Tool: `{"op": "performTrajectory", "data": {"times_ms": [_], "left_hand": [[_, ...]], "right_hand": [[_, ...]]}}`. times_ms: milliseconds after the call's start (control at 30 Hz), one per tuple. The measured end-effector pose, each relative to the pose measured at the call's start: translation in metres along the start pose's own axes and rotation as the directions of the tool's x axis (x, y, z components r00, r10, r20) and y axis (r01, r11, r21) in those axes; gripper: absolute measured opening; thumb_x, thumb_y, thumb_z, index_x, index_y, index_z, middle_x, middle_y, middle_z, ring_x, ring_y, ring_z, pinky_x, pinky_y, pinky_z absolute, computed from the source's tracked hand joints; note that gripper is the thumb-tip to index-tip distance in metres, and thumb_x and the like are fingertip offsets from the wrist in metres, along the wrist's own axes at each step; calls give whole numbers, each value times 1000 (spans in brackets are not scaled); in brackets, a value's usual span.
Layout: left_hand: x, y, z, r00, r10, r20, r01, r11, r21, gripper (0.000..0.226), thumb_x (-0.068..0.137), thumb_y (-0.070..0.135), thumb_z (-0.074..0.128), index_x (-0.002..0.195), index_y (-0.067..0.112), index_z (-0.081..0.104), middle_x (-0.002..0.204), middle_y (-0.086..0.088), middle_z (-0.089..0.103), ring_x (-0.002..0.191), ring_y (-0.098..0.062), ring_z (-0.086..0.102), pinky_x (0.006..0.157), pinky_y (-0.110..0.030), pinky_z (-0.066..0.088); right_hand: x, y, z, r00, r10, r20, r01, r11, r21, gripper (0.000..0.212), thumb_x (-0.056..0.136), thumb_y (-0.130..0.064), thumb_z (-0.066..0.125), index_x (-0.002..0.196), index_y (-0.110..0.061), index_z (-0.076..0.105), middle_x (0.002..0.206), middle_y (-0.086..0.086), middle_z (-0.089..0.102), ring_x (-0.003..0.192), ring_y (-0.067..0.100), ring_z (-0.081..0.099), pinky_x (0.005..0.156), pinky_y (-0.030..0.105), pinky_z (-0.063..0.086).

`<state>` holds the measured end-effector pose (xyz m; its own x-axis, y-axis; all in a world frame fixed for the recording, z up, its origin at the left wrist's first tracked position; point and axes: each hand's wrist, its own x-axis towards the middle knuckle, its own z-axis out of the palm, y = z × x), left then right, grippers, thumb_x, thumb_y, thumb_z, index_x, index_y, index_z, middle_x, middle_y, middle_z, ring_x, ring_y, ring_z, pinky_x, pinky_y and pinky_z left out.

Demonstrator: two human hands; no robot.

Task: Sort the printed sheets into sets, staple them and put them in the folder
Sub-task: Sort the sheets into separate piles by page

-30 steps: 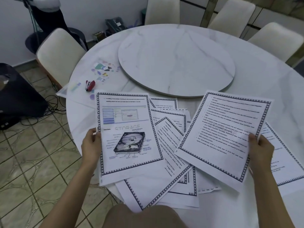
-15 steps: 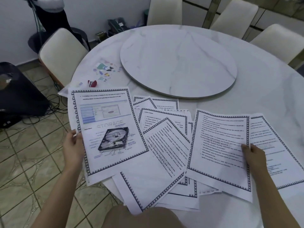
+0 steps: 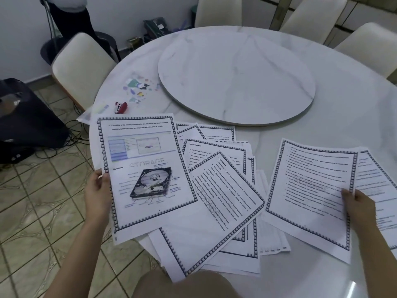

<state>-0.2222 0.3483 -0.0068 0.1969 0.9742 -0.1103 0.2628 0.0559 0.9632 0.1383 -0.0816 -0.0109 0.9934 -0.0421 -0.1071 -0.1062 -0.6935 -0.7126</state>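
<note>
Pile [image 3: 225, 201]: loose bordered printed sheets, fanned and overlapping, at near edge of table [image 3: 322, 117], between the two held sheets; nearest corners overhang.
Left hand [image 3: 96, 190]: grips left edge of hard-disk sheet [image 3: 150, 168]; sheet tilted, overlaps pile's left side, lower corner off the table.
Right hand [image 3: 358, 207]: pinches right edge of text sheet [image 3: 307, 190], thumb on top; sheet right of pile.
Side sheet [image 3: 379, 186]: flat on table, partly under text sheet and right hand.
Stapler [image 3: 121, 107]: red, just beyond hard-disk sheet's top edge, lying on folder.
Folder [image 3: 137, 89]: clear, coloured shapes, flat on table's left side.
Turntable [image 3: 236, 76]: round marble disc, table centre.
Chair [image 3: 81, 69]: cream, far left.
</note>
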Motion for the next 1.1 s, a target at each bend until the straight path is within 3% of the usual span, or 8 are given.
{"op": "performTrajectory", "data": {"times_ms": [167,300,400,600,667,733,900,1100], "left_hand": [[5,0,-2,999,-10,-45,9,1000,-22,17,99,18,40,107,11,53,95,-6,60,81,-17,56,67,-28,45],[11,-5,-8,996,-27,-90,26,1000,-11,15,99,17,39,90,20,51,84,3,57,80,-16,52,65,-25,42],[14,-15,-8,991,-78,-111,77,997,-16,21,99,15,39,110,7,55,101,-11,58,91,-20,52,68,-26,43],[9,-28,7,994,-84,-76,84,996,0,27,98,15,41,117,-2,51,103,-12,56,93,-20,50,65,-23,41],[9,-29,10,992,-105,-69,105,994,-5,28,98,16,42,117,-2,52,105,-19,59,92,-21,52,72,-31,46],[11,-31,10,988,-132,-74,133,991,10,28,97,19,44,116,1,54,111,-22,61,93,-23,55,84,-42,48],[16,-38,7,989,-138,-54,140,989,38,28,96,21,45,115,3,55,112,-24,63,94,-26,58,90,-52,47],[9,-31,7,992,-122,-33,123,991,48,27,97,18,44,116,2,53,108,-18,62,94,-25,57,88,-48,47]], "right_hand": [[6,14,-5,997,61,-57,-59,998,26,47,88,-32,51,85,15,51,81,34,55,73,25,46,70,42,42],[8,13,-7,999,37,-6,-37,996,77,47,85,-35,52,87,11,53,77,17,52,74,23,47,70,35,39],[8,10,-11,1000,-21,22,20,999,25,25,90,-28,53,75,-9,58,74,19,57,72,26,53,69,36,47],[22,-4,-10,997,-27,77,45,969,-244,22,91,-22,51,82,-2,54,81,25,63,62,33,59,47,36,51],[19,-8,-4,997,-73,39,80,961,-264,26,87,-23,53,103,-3,58,100,28,62,77,33,61,72,43,57],[13,-10,5,982,-189,-20,169,915,-368,34,86,-7,57,119,4,54,112,32,56,105,42,52,96,53,41],[-49,-43,44,911,-364,194,410,853,-322,33,89,-7,55,121,1,55,118,26,53,112,41,47,95,46,38],[-110,-62,92,869,-318,378,423,875,-236,28,84,-11,64,108,3,61,103,20,56,100,34,50,85,35,38]]}}
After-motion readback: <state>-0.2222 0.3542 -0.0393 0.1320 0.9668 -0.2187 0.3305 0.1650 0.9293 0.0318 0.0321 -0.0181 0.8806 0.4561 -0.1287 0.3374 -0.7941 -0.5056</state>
